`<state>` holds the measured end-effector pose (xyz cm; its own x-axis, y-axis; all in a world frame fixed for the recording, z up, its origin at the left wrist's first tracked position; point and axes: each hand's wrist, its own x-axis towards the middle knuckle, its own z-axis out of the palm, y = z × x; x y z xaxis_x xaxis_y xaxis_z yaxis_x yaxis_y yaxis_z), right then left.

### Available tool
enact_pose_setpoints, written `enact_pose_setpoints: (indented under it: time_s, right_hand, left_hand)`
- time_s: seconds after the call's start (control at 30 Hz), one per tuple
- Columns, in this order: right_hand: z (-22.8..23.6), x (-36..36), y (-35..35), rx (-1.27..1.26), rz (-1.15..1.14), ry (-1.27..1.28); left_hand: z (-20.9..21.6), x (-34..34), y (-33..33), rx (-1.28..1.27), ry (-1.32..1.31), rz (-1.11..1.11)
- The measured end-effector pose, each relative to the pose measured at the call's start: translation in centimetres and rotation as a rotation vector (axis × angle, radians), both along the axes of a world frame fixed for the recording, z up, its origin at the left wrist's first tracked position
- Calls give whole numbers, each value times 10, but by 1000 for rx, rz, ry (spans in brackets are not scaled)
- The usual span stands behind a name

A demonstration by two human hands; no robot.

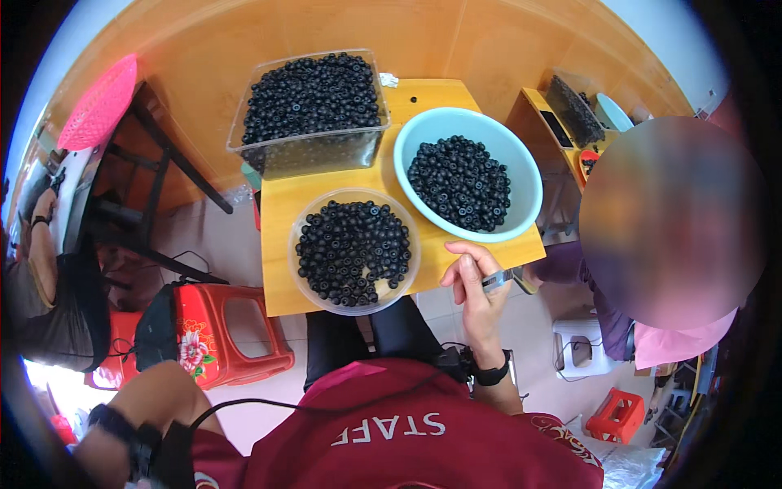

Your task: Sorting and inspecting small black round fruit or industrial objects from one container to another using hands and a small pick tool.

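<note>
My right hand (476,289), fingers curled, is closed on a small tool with a grey-blue handle (497,280); its kind does not show. The hand hovers by the table's front edge, just below a light blue bowl (526,167) of small round black pieces (460,183) with ring-like tops. Left of it stands a clear round tub (298,265) of the same pieces, its bottom partly showing. Behind, a big clear rectangular bin (305,155) is heaped with them. My left hand (99,456) is bent back at the lower left rim, its fingers hidden.
The yellow wooden table (281,301) bears one loose black piece (414,99). At left are a red stool (236,334), a pink basket (102,106) and another person's arm (42,253). A person in a pink garment (680,346) sits at right near a white stool (580,346).
</note>
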<state>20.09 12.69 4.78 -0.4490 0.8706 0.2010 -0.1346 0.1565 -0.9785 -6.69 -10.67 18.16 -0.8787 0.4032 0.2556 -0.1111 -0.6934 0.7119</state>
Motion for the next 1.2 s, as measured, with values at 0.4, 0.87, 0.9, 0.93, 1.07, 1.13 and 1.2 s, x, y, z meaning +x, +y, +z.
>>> enact_pose_setpoints:
  time_s: [0.4, 0.87, 0.9, 0.93, 1.07, 1.13, 1.2]
  right_hand:
    - [-29, -14, -5, 40, 88, -134]
    - [-43, -11, -8, 100, 78, -343]
    - [-47, -12, -7, 95, 78, -347]
    - [-53, -12, -6, 137, 81, -339]
    - [-58, -18, -5, 174, 142, -433]
    - [-47, -22, -5, 186, 153, -488]
    - [-44, -25, -4, 207, 174, -538]
  left_hand:
    - [-172, 2, 137, -1029, 929, -243]
    - [-218, 26, 162, -1001, 1313, 19]
    - [-214, 28, 160, -1004, 1311, 13]
    - [-211, 31, 156, -1052, 1171, -81]
    - [-220, 32, 141, -832, 442, -451]
    - [-208, 40, 139, -743, 168, -559]
    - [-195, 47, 142, -634, -103, -642]
